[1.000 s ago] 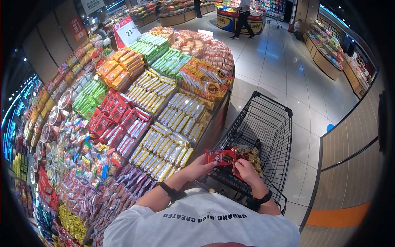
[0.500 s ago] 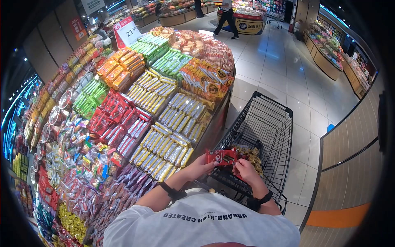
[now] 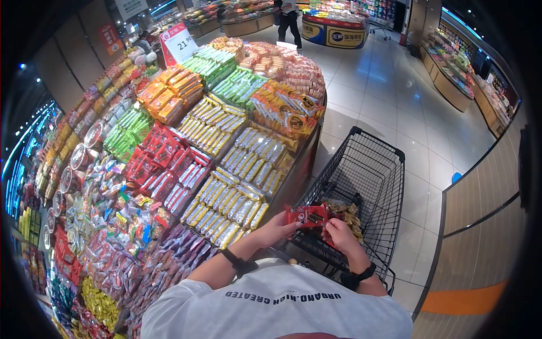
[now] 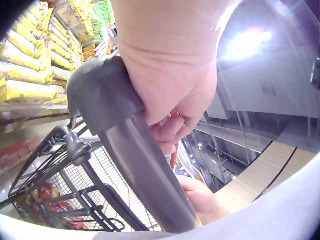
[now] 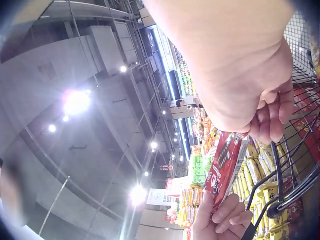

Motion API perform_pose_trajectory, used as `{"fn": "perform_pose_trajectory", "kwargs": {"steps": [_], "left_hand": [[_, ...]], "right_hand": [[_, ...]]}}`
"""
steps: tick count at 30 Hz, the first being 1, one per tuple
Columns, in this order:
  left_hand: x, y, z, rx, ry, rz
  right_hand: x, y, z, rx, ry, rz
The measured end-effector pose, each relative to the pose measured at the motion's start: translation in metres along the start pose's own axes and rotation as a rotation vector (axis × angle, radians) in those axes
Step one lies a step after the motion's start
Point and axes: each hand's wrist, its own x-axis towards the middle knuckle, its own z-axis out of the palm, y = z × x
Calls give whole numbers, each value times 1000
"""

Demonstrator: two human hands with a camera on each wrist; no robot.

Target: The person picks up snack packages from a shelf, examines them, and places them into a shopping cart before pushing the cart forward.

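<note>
A red snack packet point(image 3: 305, 214) is stretched between both hands above the near end of a black wire shopping cart point(image 3: 397, 226). My left hand point(image 3: 276, 229) grips its left end, thumb on the front. At the other end, the right hand point(image 3: 340, 233) pinches the edge. The right wrist view shows the packet point(image 5: 227, 167) side on, its near end under the right hand point(image 5: 245, 95). In the left wrist view the dark cart handle point(image 4: 145, 170) passes close by the left hand point(image 4: 175, 85), whose fingers partly hide the packet.
Gold and red packets point(image 3: 347, 219) lie inside the cart. To the left spreads a large candy display with yellow-wrapped bars point(image 3: 223, 209), red packets point(image 3: 155, 152) and a price sign point(image 3: 178, 44). A wood-panelled surface point(image 3: 480, 226) is at the right. Someone point(image 3: 289, 25) stands beyond the display.
The head view has turned slightly, shifting the scene a little right. Both hands keep hold of the red snack packet, which shows more of its front. The person in the background has walked left.
</note>
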Motion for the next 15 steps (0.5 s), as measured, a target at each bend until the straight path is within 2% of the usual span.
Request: {"fn": "perform_pose_trajectory", "kwargs": {"steps": [15], "left_hand": [[4, -10, -5, 2, 11, -11]], "right_hand": [[0, -1, -1, -13, -2, 1]]}}
